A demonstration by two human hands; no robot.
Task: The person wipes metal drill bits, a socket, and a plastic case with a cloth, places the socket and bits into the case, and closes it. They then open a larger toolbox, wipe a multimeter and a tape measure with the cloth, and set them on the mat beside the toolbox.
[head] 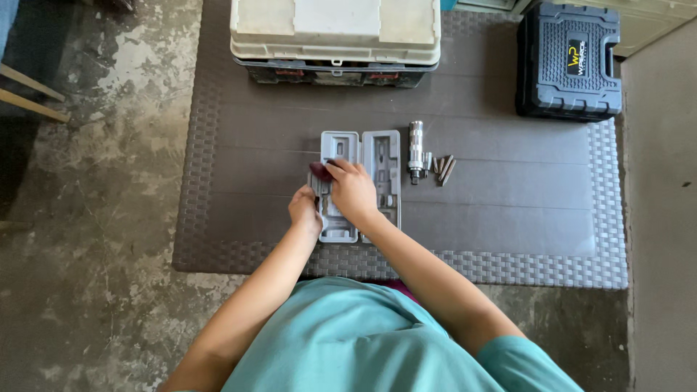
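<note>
An open grey plastic tool case (377, 156) lies on a dark foam mat (508, 181) in front of me. My right hand (352, 190) rests over the case's left half, its fingers on a small dark red object (318, 170) at the case's left edge. My left hand (305, 209) grips the left side of the case, just below that red object. To the right of the case lies a silver metal tool (416, 151) with a few small dark bits (443, 168) beside it.
A large beige toolbox (334, 33) stands at the mat's far edge. A dark blue tool case (568, 62) sits at the far right. Rough concrete floor (94, 218) surrounds the mat; wooden sticks (29, 94) poke in at far left.
</note>
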